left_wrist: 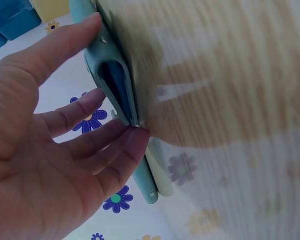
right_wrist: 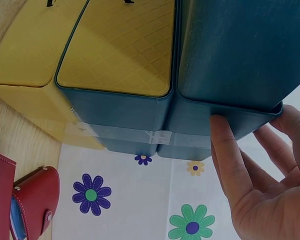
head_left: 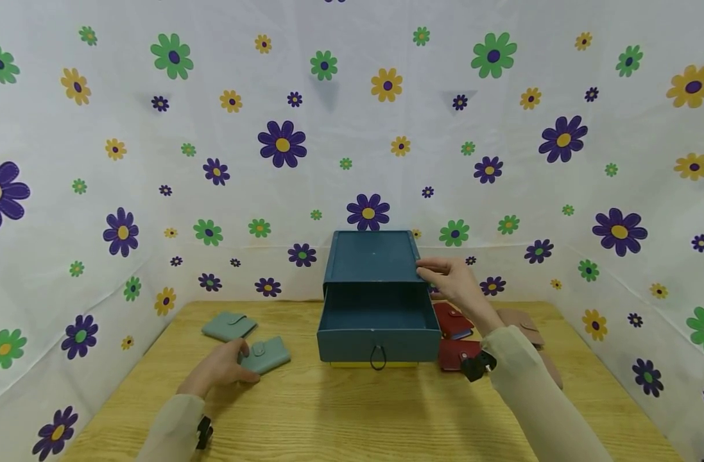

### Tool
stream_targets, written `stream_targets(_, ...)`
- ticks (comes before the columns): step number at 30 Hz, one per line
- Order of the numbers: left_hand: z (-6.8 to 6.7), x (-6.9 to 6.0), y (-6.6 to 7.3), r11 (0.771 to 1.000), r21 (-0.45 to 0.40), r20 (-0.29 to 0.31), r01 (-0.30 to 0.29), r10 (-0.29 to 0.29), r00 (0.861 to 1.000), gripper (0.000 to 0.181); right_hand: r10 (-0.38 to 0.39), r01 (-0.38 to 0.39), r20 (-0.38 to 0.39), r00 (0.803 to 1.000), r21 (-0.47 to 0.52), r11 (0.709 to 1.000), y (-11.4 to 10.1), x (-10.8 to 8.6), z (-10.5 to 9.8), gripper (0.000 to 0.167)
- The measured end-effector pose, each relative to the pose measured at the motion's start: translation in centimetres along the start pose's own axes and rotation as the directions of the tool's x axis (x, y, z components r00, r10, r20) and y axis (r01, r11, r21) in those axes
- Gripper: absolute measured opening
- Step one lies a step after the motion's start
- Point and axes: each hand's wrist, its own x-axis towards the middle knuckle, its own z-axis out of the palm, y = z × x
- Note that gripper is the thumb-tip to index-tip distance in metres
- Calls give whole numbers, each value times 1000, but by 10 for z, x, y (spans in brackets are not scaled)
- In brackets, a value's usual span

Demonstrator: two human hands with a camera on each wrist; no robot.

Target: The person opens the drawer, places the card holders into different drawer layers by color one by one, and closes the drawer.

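On the left of the table, my left hand [head_left: 221, 369] has its fingers around the near end of a light green snap wallet [head_left: 266, 355]. In the left wrist view the thumb and fingertips of the hand [left_wrist: 65, 125] touch the edges of that wallet [left_wrist: 110, 65]. A second green wallet [head_left: 229, 326] lies just behind it. My right hand [head_left: 452, 282] touches the top right edge of a blue drawer cabinet [head_left: 371, 256], whose top drawer [head_left: 378, 345] is pulled out and looks empty. The right wrist view shows the fingers of the hand [right_wrist: 260, 170] against the cabinet's side [right_wrist: 190, 122].
Red wallets [head_left: 452, 321] lie right of the cabinet, partly behind the right arm, with pinkish-brown ones [head_left: 522, 324] farther right. Yellow drawers [right_wrist: 115, 50] sit below the blue one, with clear tape along the side. A flowered cloth [head_left: 213, 128] surrounds the wooden table [head_left: 340, 417].
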Motion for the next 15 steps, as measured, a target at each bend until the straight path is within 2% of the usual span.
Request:
stream_targets(5,3,-1,6,1000,-5,-6,-5,5,1000,58,0,-1,-10,1000,-8,1000,2,0,0,39)
stream_targets(15,4,1,6,999,25,-25,-32,32,999,59,-6,6,-10,1000,-17,1000,1,0,0,40)
